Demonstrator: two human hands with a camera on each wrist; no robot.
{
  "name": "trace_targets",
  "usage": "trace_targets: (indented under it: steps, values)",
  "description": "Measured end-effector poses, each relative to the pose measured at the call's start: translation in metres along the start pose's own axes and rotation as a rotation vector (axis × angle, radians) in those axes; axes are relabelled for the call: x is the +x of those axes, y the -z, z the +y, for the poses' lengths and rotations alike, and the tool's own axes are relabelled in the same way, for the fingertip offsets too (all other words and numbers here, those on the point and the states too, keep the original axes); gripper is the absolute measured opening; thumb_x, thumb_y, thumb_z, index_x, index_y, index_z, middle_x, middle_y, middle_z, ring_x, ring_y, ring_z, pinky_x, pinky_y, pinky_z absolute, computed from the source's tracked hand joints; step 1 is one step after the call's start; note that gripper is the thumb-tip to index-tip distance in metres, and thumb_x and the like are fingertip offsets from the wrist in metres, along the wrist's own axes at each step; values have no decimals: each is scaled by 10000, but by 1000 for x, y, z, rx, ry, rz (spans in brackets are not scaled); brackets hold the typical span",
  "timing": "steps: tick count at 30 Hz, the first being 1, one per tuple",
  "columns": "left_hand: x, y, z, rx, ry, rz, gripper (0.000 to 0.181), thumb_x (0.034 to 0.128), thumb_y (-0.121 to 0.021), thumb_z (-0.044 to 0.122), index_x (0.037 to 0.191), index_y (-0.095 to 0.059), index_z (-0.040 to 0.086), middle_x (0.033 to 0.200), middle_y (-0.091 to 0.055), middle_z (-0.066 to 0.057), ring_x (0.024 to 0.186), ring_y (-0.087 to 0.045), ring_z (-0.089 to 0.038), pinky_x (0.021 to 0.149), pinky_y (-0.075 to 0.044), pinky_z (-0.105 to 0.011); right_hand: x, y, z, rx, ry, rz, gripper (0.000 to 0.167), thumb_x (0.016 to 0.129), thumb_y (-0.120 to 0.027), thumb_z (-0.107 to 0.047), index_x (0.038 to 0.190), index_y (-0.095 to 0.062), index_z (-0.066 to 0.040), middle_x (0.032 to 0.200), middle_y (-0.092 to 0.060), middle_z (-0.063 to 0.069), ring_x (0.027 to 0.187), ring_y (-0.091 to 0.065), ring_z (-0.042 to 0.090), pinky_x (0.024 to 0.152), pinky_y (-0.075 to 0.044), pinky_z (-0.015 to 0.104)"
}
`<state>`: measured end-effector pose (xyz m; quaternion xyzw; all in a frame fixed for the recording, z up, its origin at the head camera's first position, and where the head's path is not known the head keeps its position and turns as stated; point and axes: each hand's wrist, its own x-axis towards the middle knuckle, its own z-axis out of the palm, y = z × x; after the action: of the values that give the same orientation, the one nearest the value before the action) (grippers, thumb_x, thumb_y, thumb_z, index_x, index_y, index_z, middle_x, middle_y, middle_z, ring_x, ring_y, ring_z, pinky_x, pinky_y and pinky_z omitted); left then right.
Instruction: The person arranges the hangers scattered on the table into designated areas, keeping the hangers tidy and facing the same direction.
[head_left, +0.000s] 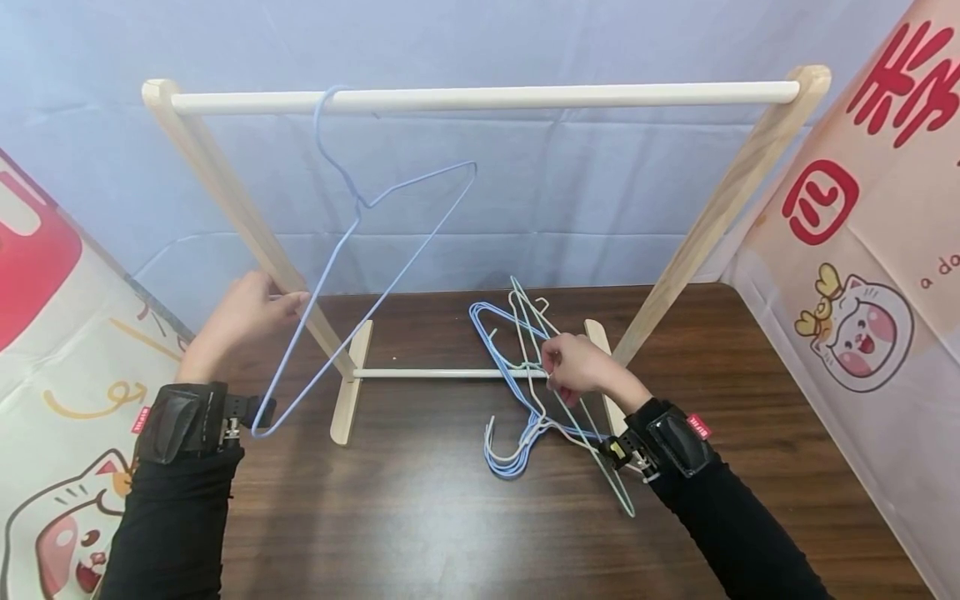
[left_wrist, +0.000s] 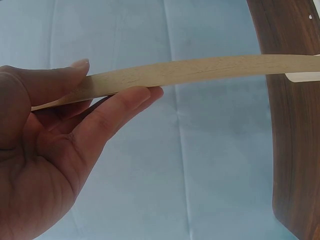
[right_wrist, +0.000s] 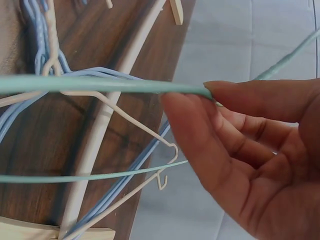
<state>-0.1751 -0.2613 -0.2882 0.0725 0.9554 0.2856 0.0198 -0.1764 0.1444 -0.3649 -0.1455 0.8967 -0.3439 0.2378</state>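
My left hand [head_left: 251, 312] grips the left wooden post [left_wrist: 165, 72] of a clothes rack between thumb and fingers. From the rack's top bar [head_left: 562, 97] a blue wire hanger [head_left: 361, 202] hangs by its hook, its lower left corner close to my left wrist. Lower right, my right hand [head_left: 585, 367] pinches a pale green wire hanger [right_wrist: 110, 85] between thumb and fingertips. That hanger slants above a pile of blue hangers [head_left: 506, 472] and cream hangers [right_wrist: 130, 117] on the table.
The brown table [head_left: 420, 517] carries the rack's wooden feet [head_left: 350, 400] and low crossbar [head_left: 427, 374]. The right post [head_left: 720, 204] leans beyond my right hand. A pale blue cloth [head_left: 525, 192] stands behind, with printed panels [head_left: 892, 250] at both sides.
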Motion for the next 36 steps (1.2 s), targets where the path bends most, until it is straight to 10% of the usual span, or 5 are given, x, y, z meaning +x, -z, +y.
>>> trace_targets:
  steps: [36]
  values:
    - [2, 1, 0, -4, -22, 7, 334, 934, -517, 229, 875, -654, -70, 580, -542, -43, 462, -395, -116, 456, -346, -284, -3, 18, -27, 132, -10, 59, 74, 749, -461, 90, 742, -497, 26, 567, -554, 120, 460, -593, 212, 496, -517, 385]
